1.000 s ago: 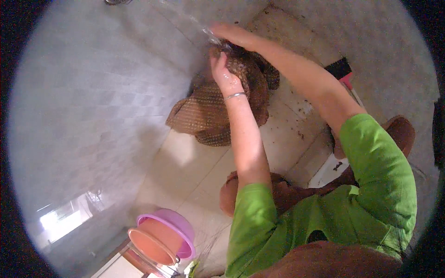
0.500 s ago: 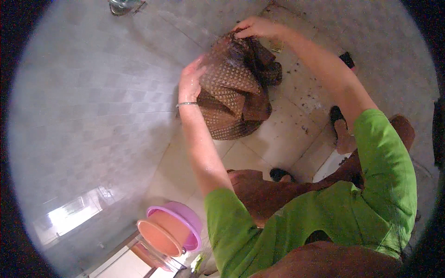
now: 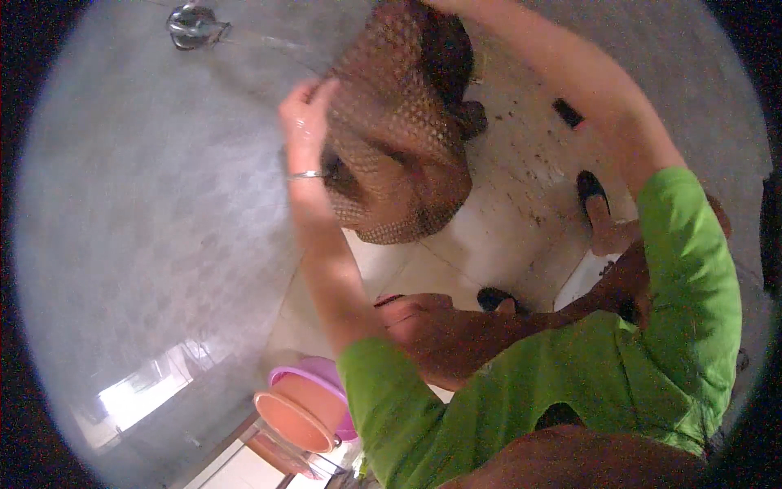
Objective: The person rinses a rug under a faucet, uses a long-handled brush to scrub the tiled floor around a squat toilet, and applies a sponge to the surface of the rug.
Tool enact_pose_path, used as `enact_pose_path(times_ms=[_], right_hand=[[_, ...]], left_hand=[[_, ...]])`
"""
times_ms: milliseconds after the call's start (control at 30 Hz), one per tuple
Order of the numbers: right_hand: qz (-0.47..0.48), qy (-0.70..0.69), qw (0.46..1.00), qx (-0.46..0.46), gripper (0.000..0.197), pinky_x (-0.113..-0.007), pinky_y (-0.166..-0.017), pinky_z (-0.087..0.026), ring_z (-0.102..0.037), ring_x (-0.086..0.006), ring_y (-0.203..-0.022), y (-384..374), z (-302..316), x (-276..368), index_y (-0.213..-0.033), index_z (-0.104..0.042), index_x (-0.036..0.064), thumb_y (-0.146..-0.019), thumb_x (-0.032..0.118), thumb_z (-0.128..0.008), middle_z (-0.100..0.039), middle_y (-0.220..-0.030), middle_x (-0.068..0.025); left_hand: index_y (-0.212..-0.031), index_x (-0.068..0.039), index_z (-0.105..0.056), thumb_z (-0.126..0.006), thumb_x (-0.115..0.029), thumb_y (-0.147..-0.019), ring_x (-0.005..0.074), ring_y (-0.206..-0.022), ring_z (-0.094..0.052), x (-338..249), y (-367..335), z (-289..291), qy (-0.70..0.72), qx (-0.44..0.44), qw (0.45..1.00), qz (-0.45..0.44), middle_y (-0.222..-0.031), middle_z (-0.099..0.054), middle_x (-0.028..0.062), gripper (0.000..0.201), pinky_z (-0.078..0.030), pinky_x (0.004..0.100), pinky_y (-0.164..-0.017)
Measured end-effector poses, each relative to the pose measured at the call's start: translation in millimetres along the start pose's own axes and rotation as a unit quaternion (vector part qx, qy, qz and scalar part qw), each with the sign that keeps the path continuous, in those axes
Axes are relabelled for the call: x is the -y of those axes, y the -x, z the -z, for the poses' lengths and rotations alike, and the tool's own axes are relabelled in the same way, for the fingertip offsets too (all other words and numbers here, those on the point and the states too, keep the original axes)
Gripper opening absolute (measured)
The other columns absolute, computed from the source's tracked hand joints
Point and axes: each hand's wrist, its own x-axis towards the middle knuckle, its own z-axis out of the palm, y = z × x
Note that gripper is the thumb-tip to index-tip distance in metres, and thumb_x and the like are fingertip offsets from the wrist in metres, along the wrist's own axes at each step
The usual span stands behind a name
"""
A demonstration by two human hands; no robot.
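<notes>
We see the brown, grid-textured cloth raised higher beside the grey tiled wall than a moment ago, seemingly spreading more fabric. Our bare, wet left hand meets its edge, well apart from our bare right hand, cropped above; we cannot tell either grip.

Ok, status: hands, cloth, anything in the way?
Left fingers at brown cloth, grip unclear; right hand mostly cropped. Cloth bunched in folds. Orange basin well apart.
</notes>
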Motion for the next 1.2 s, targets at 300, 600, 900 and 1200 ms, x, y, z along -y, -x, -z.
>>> enact_pose_path(times_ms=[300,600,900,1200], right_hand=[[0.036,0.163,0.952,0.258,0.051,-0.034,-0.085,-0.032,-0.039,-0.0293,-0.103,-18.6,-13.6,-16.8,-0.113,-0.037,-0.0013,-0.074,0.031,-0.048,-0.041,-0.114,-0.0160],[0.073,0.348,0.916,0.185,0.039,-0.033,-0.069,-0.042,-0.055,-0.0238,-0.076,46.1,-83.1,-15.5,-0.093,-0.054,0.0064,-0.066,0.035,-0.058,-0.058,-0.082,-0.0107],[-0.030,0.062,0.970,0.232,0.048,-0.035,-0.074,-0.038,-0.048,-0.0297,-0.091,49.3,-47.3,39.2,-0.093,-0.052,-0.0031,-0.058,0.025,-0.068,-0.052,-0.096,-0.0175],[-0.129,0.104,0.977,0.134,0.084,-0.038,-0.093,-0.023,-0.017,-0.0302,-0.118,40.0,12.0,14.6,-0.123,-0.015,-0.0031,-0.065,0.035,-0.063,-0.013,-0.128,-0.0191]], left_hand=[[-0.080,0.002,-0.058,-0.062,-0.031,-0.066,0.0181,-0.071,-0.053,-11.0,-42.6,-10.9,-0.063,-0.079,0.988,-0.118,-0.076,-0.059,0.0125,0.037,-0.040,0.0276,-0.065],[-0.085,0.004,-0.055,-0.065,-0.020,-0.063,0.0161,-0.071,-0.053,-19.1,-17.5,-26.9,0.063,-0.007,0.991,-0.114,-0.078,-0.058,0.0106,0.034,-0.041,0.0257,-0.066],[-0.114,0.001,-0.032,-0.073,-0.026,-0.051,0.0239,-0.102,-0.042,154.0,63.9,-23.7,0.121,0.155,0.978,0.071,-0.111,-0.043,0.0143,0.080,-0.033,0.0313,-0.085],[-0.087,0.000,-0.056,-0.054,-0.012,-0.068,0.0244,-0.073,-0.056,88.8,60.7,10.5,-0.121,-0.109,0.984,0.076,-0.078,-0.058,0.0147,0.024,-0.041,0.0300,-0.068]])
